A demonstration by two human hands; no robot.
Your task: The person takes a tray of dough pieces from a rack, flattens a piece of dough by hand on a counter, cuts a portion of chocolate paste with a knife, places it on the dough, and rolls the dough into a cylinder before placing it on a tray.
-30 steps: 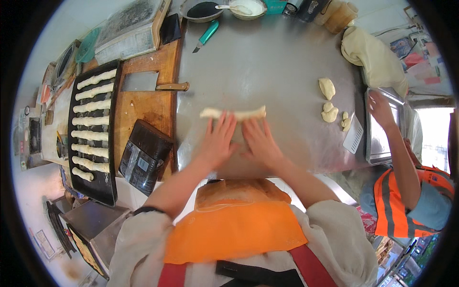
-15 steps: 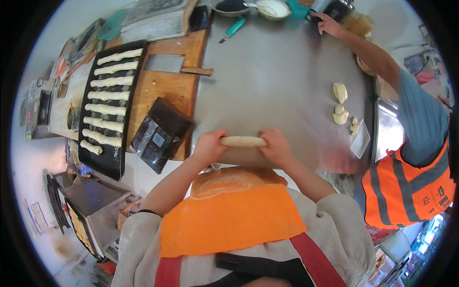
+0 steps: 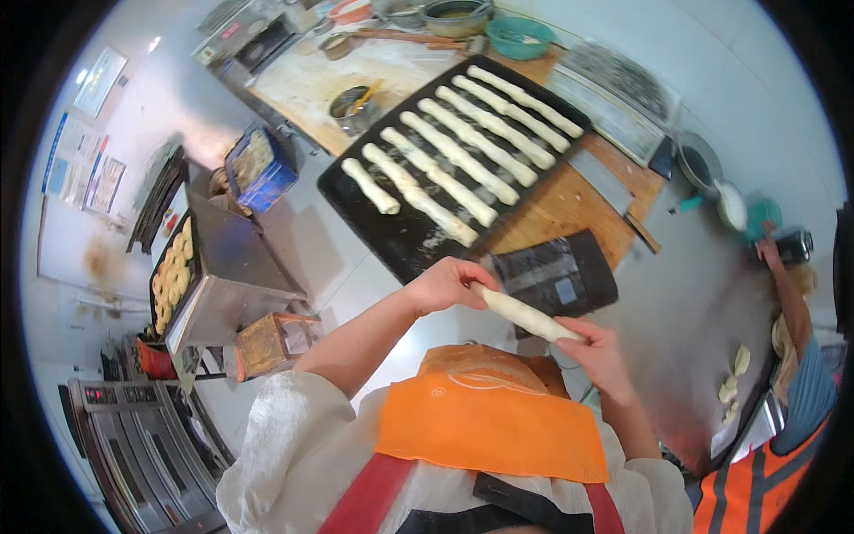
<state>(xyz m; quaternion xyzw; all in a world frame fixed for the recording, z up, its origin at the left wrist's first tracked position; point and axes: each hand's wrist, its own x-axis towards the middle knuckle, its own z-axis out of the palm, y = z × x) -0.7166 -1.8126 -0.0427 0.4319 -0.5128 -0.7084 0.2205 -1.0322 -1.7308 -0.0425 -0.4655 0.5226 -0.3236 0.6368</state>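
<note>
Dough strip (image 3: 527, 315) now nearer tray (image 3: 385, 238) | left hand (image 3: 445, 287), right hand (image 3: 603, 354): fingers pinch its ends | rolling seemingly paused

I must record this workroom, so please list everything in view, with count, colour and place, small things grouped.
Baking tray: one, black, upper centre
Dough strips: eight, pale, on the tray
Wooden board: one, brown, right of the tray
Cleaver: one, grey blade, on the board
Package: one, black, by the board's lower edge
Steel table: one, grey, right
Dough pieces: several, pale, on the table
Bowls: several, grey and green, top and upper right
Crate: one, blue, left of the tray
Oven: one, grey, lower left
Co-worker: one, orange vest, right edge
Other small things: uncounted, mixed colours, around the edges
Held dough strip: one, pale, below centre
Left hand: one, bare, on its left end
Right hand: one, bare, on its right end
</note>
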